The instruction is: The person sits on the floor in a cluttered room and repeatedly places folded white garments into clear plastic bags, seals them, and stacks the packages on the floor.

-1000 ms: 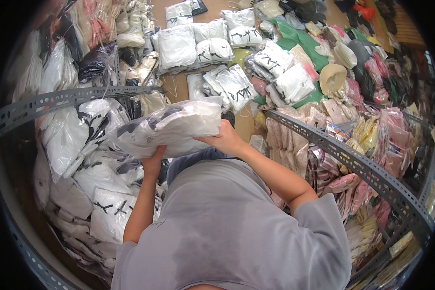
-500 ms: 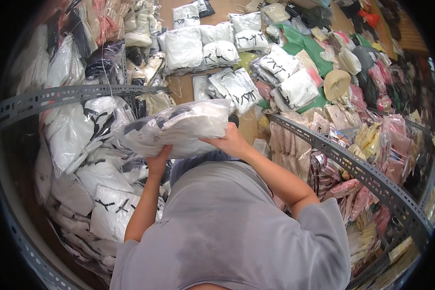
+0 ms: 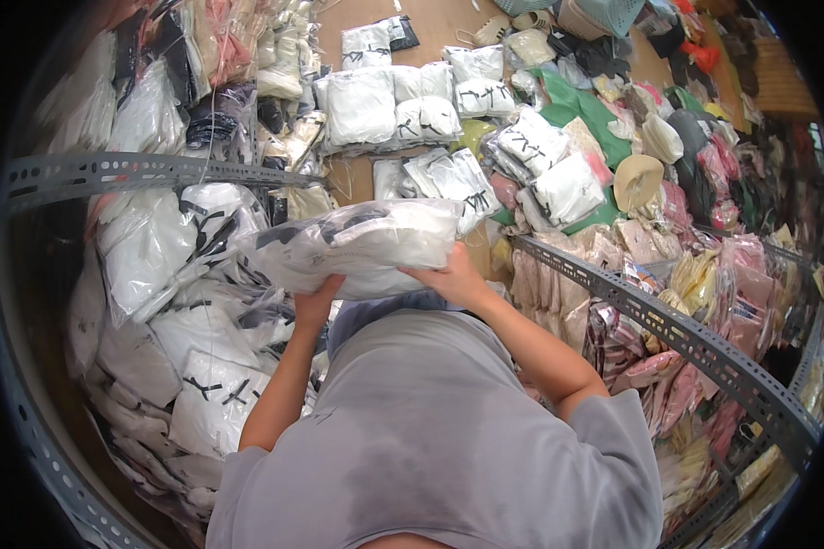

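Note:
Between my two hands is a stack of clear plastic bags of folded white clothing (image 3: 357, 247), with some dark parts showing through. My left hand (image 3: 319, 300) grips its near edge from below on the left. My right hand (image 3: 450, 280) pinches the near right corner, thumb along the side. Most of the fingers of both hands are hidden under the stack. Just beyond it lie bagged white garments with black bows (image 3: 462, 186). Left of my left arm, more bagged white clothing (image 3: 212, 393) is heaped on a shelf.
Perforated metal shelf rails run on the left (image 3: 156, 172) and on the right (image 3: 668, 331). Bagged white packs (image 3: 359, 108) sit in piles on the brown floor ahead. Pink bagged clothes (image 3: 655, 366) fill the right shelf. A beige hat (image 3: 638, 182) lies among mixed goods near a blue basket (image 3: 604, 13).
The bagged stack and both hands have shifted slightly to the right in view. The surroundings ahead have also shifted a little as the view moved. Both hands keep their hold.

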`<state>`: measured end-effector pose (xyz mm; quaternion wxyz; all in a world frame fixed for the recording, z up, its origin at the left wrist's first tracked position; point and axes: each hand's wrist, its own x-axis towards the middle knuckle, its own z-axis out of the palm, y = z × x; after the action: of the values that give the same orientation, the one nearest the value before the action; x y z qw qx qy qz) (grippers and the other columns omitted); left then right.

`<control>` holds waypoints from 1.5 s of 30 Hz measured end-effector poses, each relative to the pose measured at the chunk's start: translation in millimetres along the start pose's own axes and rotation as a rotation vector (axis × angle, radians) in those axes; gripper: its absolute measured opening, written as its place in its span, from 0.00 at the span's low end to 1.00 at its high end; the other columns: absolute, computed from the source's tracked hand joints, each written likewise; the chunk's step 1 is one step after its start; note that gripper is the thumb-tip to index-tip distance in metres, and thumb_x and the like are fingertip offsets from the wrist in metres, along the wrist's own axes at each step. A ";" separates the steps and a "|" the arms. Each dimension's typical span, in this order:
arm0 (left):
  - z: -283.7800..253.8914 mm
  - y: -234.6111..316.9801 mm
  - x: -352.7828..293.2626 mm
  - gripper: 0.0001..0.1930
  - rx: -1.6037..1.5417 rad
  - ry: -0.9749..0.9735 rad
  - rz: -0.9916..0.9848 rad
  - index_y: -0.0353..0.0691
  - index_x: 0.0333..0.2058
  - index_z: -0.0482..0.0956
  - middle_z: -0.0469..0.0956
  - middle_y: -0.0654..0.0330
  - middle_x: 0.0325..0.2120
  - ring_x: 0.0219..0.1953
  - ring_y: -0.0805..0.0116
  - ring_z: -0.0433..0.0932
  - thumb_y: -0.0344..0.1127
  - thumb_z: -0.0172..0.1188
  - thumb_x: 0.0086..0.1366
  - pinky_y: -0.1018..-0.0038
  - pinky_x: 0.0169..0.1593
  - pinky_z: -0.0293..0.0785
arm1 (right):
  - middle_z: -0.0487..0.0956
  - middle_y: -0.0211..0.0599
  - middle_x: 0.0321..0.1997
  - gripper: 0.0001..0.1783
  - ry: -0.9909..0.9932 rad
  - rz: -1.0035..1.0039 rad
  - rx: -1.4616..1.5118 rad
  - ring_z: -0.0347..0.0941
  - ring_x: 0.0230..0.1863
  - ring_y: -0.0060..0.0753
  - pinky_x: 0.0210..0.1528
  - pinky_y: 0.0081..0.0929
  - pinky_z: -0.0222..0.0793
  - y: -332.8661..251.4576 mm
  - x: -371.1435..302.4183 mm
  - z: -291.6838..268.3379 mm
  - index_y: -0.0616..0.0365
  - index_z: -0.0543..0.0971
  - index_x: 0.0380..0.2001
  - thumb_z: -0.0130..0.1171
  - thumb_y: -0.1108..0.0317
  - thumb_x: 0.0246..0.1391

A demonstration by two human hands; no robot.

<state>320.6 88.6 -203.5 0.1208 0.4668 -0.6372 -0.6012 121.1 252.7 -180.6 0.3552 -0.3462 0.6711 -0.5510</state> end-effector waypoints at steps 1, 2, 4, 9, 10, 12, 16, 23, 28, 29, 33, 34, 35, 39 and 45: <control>0.2 0.8 1.5 0.19 0.005 0.000 -0.011 0.33 0.46 0.76 0.78 0.59 0.41 0.43 0.69 0.75 0.30 0.68 0.56 0.72 0.51 0.70 | 0.80 0.41 0.42 0.16 -0.002 0.014 0.001 0.77 0.40 0.42 0.44 0.32 0.71 -1.7 -0.2 -0.2 0.56 0.81 0.40 0.68 0.66 0.46; 0.5 2.5 2.1 0.19 -0.012 -0.013 -0.006 0.33 0.45 0.76 0.78 0.59 0.41 0.43 0.69 0.75 0.30 0.68 0.56 0.72 0.51 0.70 | 0.80 0.40 0.42 0.16 0.006 0.011 -0.009 0.77 0.40 0.41 0.44 0.32 0.71 -2.9 -1.3 0.0 0.56 0.81 0.40 0.68 0.67 0.45; 1.3 8.7 3.3 0.19 -0.045 -0.041 0.004 0.33 0.45 0.75 0.78 0.59 0.41 0.44 0.69 0.75 0.30 0.68 0.55 0.72 0.51 0.70 | 0.81 0.40 0.42 0.15 0.022 0.006 -0.030 0.77 0.40 0.41 0.44 0.32 0.71 -5.2 -3.2 0.3 0.56 0.81 0.39 0.67 0.68 0.45; -1.8 5.2 10.5 0.20 -0.034 -0.113 0.047 0.33 0.46 0.75 0.77 0.59 0.42 0.44 0.68 0.75 0.32 0.68 0.55 0.71 0.51 0.70 | 0.80 0.42 0.42 0.16 0.067 -0.073 -0.106 0.77 0.42 0.44 0.46 0.33 0.71 -3.5 -7.5 3.5 0.57 0.81 0.40 0.67 0.69 0.45; -2.7 -0.2 13.8 0.20 -0.028 -0.133 0.063 0.33 0.46 0.75 0.77 0.58 0.42 0.44 0.67 0.75 0.32 0.68 0.55 0.71 0.51 0.69 | 0.80 0.42 0.42 0.16 0.081 -0.084 -0.113 0.77 0.43 0.45 0.47 0.33 0.71 -4.8 -8.0 4.9 0.57 0.80 0.40 0.66 0.69 0.45; -0.3 -5.5 18.8 0.19 -0.079 -0.125 0.127 0.33 0.45 0.76 0.78 0.59 0.41 0.44 0.67 0.75 0.33 0.68 0.56 0.71 0.51 0.70 | 0.80 0.44 0.43 0.16 0.104 -0.125 -0.159 0.76 0.44 0.47 0.48 0.35 0.70 -5.2 -9.5 5.8 0.58 0.80 0.40 0.66 0.70 0.45; 7.7 -4.9 38.2 0.16 -0.025 -0.151 0.177 0.34 0.41 0.78 0.79 0.59 0.37 0.41 0.67 0.76 0.34 0.67 0.56 0.70 0.48 0.71 | 0.79 0.46 0.43 0.18 0.219 -0.174 -0.250 0.75 0.44 0.51 0.48 0.36 0.70 -3.0 -13.2 9.3 0.59 0.80 0.40 0.66 0.72 0.41; 44.9 0.2 89.4 0.15 -0.026 -0.342 0.245 0.33 0.41 0.78 0.79 0.59 0.38 0.41 0.69 0.76 0.35 0.64 0.58 0.72 0.46 0.70 | 0.79 0.48 0.40 0.18 0.383 -0.073 -0.313 0.75 0.42 0.53 0.46 0.38 0.70 -0.7 -20.3 2.4 0.60 0.80 0.37 0.66 0.74 0.37; 63.9 -5.3 91.8 0.19 -0.113 -0.432 0.241 0.34 0.44 0.76 0.79 0.59 0.40 0.42 0.69 0.76 0.36 0.67 0.56 0.72 0.46 0.71 | 0.80 0.49 0.40 0.18 0.508 -0.096 -0.376 0.76 0.43 0.52 0.45 0.37 0.71 2.1 -31.1 -6.7 0.60 0.81 0.38 0.66 0.74 0.38; 66.7 -7.1 89.7 0.21 -0.124 -0.451 0.223 0.34 0.45 0.76 0.79 0.58 0.41 0.42 0.69 0.76 0.36 0.69 0.54 0.72 0.46 0.72 | 0.80 0.49 0.40 0.18 0.526 -0.056 -0.367 0.77 0.42 0.52 0.45 0.36 0.71 3.2 -35.0 -7.0 0.61 0.81 0.38 0.66 0.73 0.39; 81.8 3.9 85.8 0.24 -0.126 -0.475 0.118 0.32 0.45 0.76 0.79 0.56 0.41 0.43 0.70 0.76 0.41 0.70 0.54 0.72 0.47 0.72 | 0.81 0.47 0.37 0.15 0.603 0.093 -0.267 0.78 0.38 0.45 0.42 0.32 0.71 2.7 -44.0 -11.8 0.63 0.80 0.38 0.66 0.71 0.44; 87.8 11.2 83.8 0.25 -0.138 -0.459 0.120 0.31 0.45 0.76 0.79 0.55 0.41 0.42 0.70 0.77 0.42 0.70 0.54 0.72 0.47 0.72 | 0.82 0.46 0.36 0.15 0.622 0.125 -0.226 0.79 0.36 0.42 0.41 0.31 0.71 4.2 -44.6 -16.7 0.64 0.80 0.37 0.66 0.70 0.46; 93.7 16.4 81.5 0.25 -0.150 -0.434 0.124 0.31 0.45 0.76 0.79 0.55 0.41 0.42 0.70 0.77 0.43 0.70 0.54 0.73 0.47 0.72 | 0.82 0.44 0.35 0.14 0.626 0.208 -0.118 0.78 0.35 0.37 0.40 0.30 0.71 11.7 -44.4 -24.9 0.65 0.80 0.37 0.66 0.69 0.47; 122.0 29.2 110.0 0.26 0.068 -0.484 0.100 0.29 0.44 0.76 0.80 0.56 0.38 0.41 0.70 0.77 0.47 0.68 0.56 0.74 0.46 0.72 | 0.82 0.38 0.34 0.15 0.695 0.254 0.179 0.75 0.34 0.24 0.40 0.26 0.70 44.3 -31.1 -67.1 0.68 0.80 0.36 0.66 0.66 0.50; 169.2 86.3 121.2 0.25 -0.039 -0.465 0.208 0.30 0.45 0.75 0.79 0.61 0.36 0.38 0.75 0.74 0.51 0.56 0.65 0.77 0.44 0.70 | 0.80 0.36 0.39 0.19 0.731 0.131 0.360 0.74 0.39 0.24 0.45 0.24 0.69 51.9 -9.8 -128.0 0.68 0.77 0.42 0.66 0.65 0.51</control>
<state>96.0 95.8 -219.0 0.0412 0.2454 -0.6809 -0.6888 12.5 332.2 -212.9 0.1828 -0.0163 0.6665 -0.7226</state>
